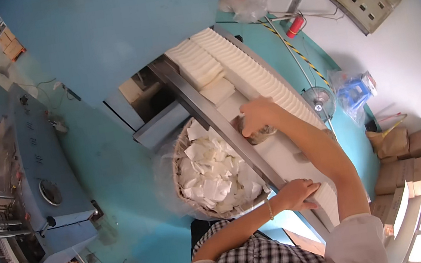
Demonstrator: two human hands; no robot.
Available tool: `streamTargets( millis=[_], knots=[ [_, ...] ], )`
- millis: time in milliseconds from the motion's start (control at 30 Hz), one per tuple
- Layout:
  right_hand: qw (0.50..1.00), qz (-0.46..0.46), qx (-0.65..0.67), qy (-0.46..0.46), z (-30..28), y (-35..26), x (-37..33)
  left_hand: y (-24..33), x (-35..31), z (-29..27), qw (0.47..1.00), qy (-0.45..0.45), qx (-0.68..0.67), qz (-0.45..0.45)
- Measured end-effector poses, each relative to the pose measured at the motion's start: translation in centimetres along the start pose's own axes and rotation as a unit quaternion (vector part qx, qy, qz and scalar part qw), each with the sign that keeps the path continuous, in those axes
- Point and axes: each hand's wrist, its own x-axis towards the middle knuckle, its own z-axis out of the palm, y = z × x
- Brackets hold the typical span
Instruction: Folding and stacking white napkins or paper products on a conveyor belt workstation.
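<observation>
My right hand (pixel 259 116) reaches over a long white trough of a machine. Its fingers are curled over a round, greyish-brown, shiny object (pixel 263 134), perhaps a roll of tape; the hand covers part of it. Nearer to me, my left hand (pixel 299 194) lies at the trough's metal edge (pixel 234 139), fingers apart and touching the end of a white stack (pixel 325 202). Long rows of folded white sheets (pixel 251 59) run along the far side of the trough. A shorter white stack (pixel 194 65) and a loose white pad (pixel 218 91) sit at its upper end.
Left of the trough, a lined basket (pixel 178 178) holds many crumpled white pieces. A large blue machine housing (pixel 112 31) stands ahead. Another blue machine (pixel 44 174) is at the left. A fan (pixel 319 103), a bagged blue item (pixel 354 92) and cardboard boxes (pixel 399 176) line the right side.
</observation>
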Motion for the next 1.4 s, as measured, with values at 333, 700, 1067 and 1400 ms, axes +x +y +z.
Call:
streamTargets(
  millis=[333, 700, 1067, 1400],
  knots=[
    [0.981, -0.084, 0.070, 0.163, -3.5, -0.5, 6.0, 0.1, 0.1, 0.1, 0.998, -0.049, -0.031, -0.005],
    [0.819, -0.078, 0.226, 0.522, 11.9, -0.2, -14.7, -3.0, -0.2, 4.2, 0.988, 0.121, -0.021, 0.096],
    [0.532, 0.631, 0.316, 0.468, 44.7, 10.4, -44.8, 4.3, 2.9, -0.4, 0.997, -0.049, -0.026, -0.052],
    [0.730, 0.503, 0.394, 0.243, 45.2, 15.9, -48.2, 8.6, 4.8, 3.6, 0.958, -0.076, 0.270, -0.064]
  ],
)
